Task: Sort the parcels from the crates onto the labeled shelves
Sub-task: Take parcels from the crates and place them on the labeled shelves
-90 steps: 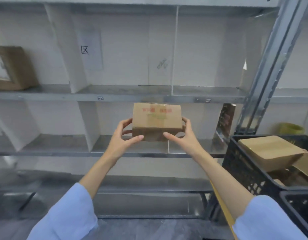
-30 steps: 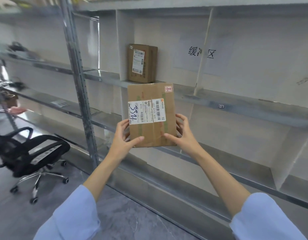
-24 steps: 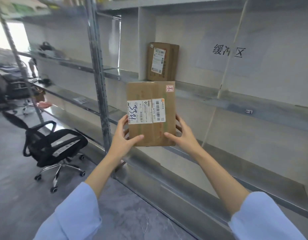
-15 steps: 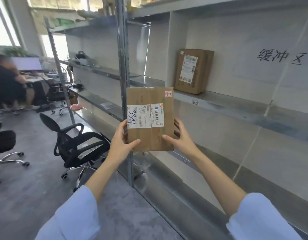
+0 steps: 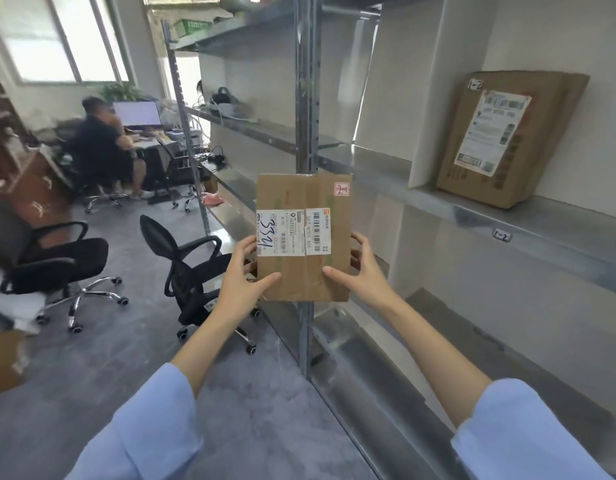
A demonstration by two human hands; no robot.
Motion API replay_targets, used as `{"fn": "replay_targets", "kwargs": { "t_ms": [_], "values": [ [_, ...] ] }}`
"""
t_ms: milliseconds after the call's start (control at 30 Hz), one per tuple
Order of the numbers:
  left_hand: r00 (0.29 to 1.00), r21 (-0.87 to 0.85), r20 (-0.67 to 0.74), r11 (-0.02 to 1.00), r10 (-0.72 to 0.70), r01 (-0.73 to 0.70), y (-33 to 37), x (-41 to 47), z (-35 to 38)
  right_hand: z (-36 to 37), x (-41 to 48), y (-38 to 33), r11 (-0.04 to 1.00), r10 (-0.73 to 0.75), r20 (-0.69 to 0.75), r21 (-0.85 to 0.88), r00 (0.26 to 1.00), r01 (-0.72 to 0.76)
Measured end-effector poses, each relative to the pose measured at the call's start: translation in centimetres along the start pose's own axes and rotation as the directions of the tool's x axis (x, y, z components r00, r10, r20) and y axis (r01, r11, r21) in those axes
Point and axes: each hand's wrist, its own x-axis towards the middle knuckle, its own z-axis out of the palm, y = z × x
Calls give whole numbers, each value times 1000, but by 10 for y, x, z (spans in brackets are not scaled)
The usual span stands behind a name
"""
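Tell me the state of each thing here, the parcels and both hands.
Held parcel: upright in the air, taped shut, stickered 2-1.
Left hand: grips the parcel's left edge.
Right hand: grips its right edge.
Shelf parcel: stands on the shelf tagged 1-2, untouched.

Office stockroom: metal shelving [image 5: 438, 202], office chairs [image 5: 192, 268], monitor [image 5: 137, 113].

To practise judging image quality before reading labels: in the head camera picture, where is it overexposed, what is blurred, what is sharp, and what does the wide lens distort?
Head view: the windows are washed out white; the seated person and the office chair at far left are smeared; the held parcel is sharp, its handwritten number readable; the sleeves balloon at the bottom corners.
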Motion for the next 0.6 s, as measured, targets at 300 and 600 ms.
{"fn": "replay_targets", "kwargs": {
  "t_ms": [300,600],
  "values": [
    [996,-2,79,999,-36,37,-71,78,-10,32,73,42,996,88,-63,31,994,-86],
    [970,12,243,1000,16,-19,-144,190,-41,82,165,68,985,170,-174,69,970,-161]
  ]
}}
